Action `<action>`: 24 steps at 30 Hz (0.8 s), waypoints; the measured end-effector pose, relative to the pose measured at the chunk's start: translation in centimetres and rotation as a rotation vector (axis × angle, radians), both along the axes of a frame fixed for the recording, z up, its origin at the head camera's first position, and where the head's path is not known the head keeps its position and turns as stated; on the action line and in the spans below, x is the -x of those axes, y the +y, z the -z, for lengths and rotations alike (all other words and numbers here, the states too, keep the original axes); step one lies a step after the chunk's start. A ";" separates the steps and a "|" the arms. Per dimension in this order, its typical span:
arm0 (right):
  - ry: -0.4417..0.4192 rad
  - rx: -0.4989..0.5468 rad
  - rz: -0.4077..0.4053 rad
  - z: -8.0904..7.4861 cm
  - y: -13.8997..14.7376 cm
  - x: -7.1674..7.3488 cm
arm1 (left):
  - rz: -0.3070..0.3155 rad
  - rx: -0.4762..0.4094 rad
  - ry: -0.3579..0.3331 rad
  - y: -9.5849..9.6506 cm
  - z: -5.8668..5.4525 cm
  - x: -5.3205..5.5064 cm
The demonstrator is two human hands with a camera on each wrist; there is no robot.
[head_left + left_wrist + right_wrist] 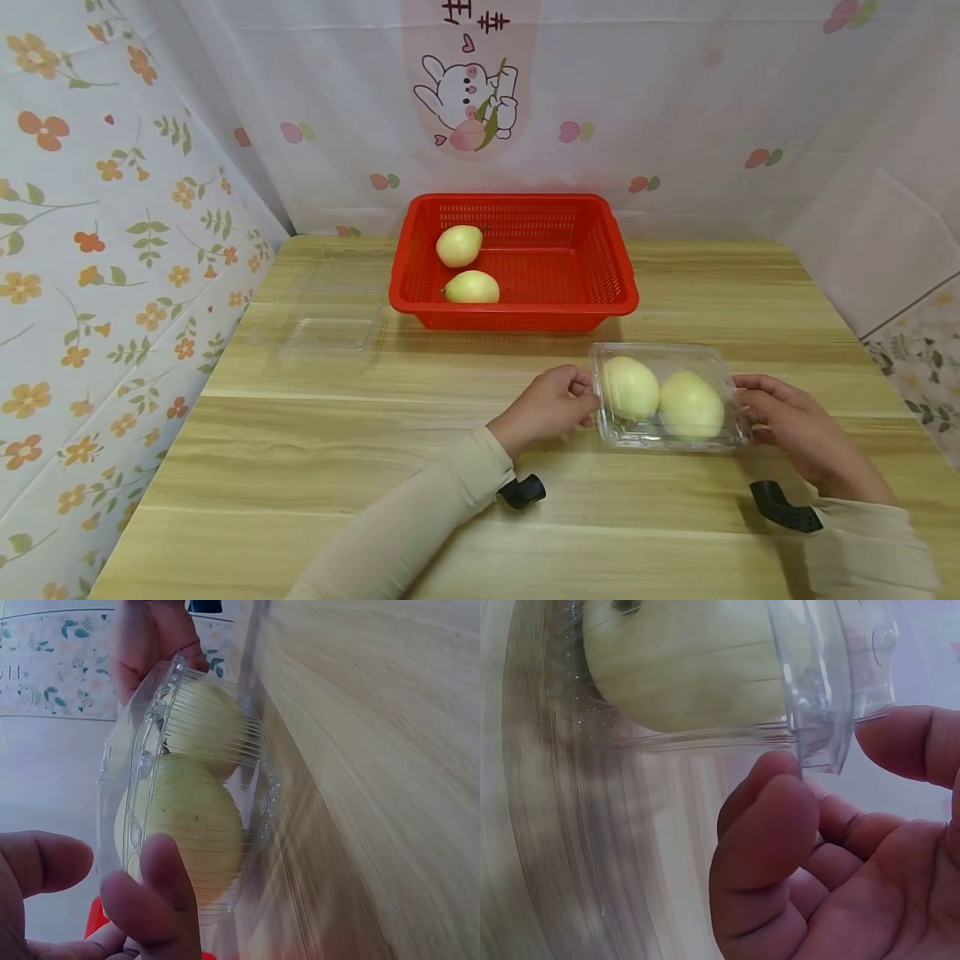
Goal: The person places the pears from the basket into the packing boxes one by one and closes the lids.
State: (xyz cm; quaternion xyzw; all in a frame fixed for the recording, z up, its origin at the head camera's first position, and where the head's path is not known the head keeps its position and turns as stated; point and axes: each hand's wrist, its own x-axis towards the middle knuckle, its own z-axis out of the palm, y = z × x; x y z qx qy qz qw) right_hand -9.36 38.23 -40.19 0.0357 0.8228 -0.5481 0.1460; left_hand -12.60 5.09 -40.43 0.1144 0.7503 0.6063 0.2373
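A clear plastic clamshell box (667, 442) lies at the right of the table, its lid down over two pale yellow pears (692, 405). At the box's left end, my left hand (551, 407) holds the edge, fingertips and thumb close about the rim. My right hand (795, 425) pinches the opposite end. In the right wrist view, the thumb (904, 746) is at the lid flange and the curled fingers (769, 825) are beneath it. Through the ribbed wall in the left wrist view, both pears (184, 810) show side by side.
Behind the box stands a red plastic basket (517, 308) with two more pears (472, 287) in its left part. An open clear plastic box (330, 333) sits at the table's back left. Patterned cloth (337, 100) hangs behind the wooden table (315, 467).
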 end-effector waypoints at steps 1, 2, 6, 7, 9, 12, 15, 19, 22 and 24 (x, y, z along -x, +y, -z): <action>-0.005 0.000 0.002 0.0 0.2 0.0 | 0.001 0.002 -0.002 0.1 0.0 0.0; -0.009 -0.001 0.006 0.1 0.3 0.0 | 0.001 0.002 -0.007 0.3 0.0 0.0; -0.022 -0.007 0.015 0.1 1.0 -0.2 | -0.008 0.006 -0.033 1.1 -0.1 -0.1; -0.022 -0.009 0.016 0.1 1.2 -0.3 | -0.010 0.006 -0.039 1.3 -0.1 -0.1; -0.025 -0.015 0.017 0.0 1.6 -0.4 | -0.011 0.005 -0.050 1.7 -0.2 -0.1; -0.026 -0.016 0.022 0.0 2.2 -0.5 | -0.003 0.003 -0.057 2.3 -0.2 -0.1; -0.030 -0.018 0.023 -0.1 2.7 -0.6 | 0.005 0.000 -0.061 2.7 -0.2 -0.1; -0.038 -0.034 0.016 -0.1 3.2 -0.4 | 0.008 -0.003 -0.066 3.2 -0.2 -0.1; -0.053 -0.056 0.013 -0.2 3.5 -0.3 | 0.003 -0.004 -0.080 3.5 -0.2 -0.2; -0.063 -0.086 0.010 -0.2 3.7 -0.3 | 0.003 -0.008 -0.087 3.8 -0.1 -0.3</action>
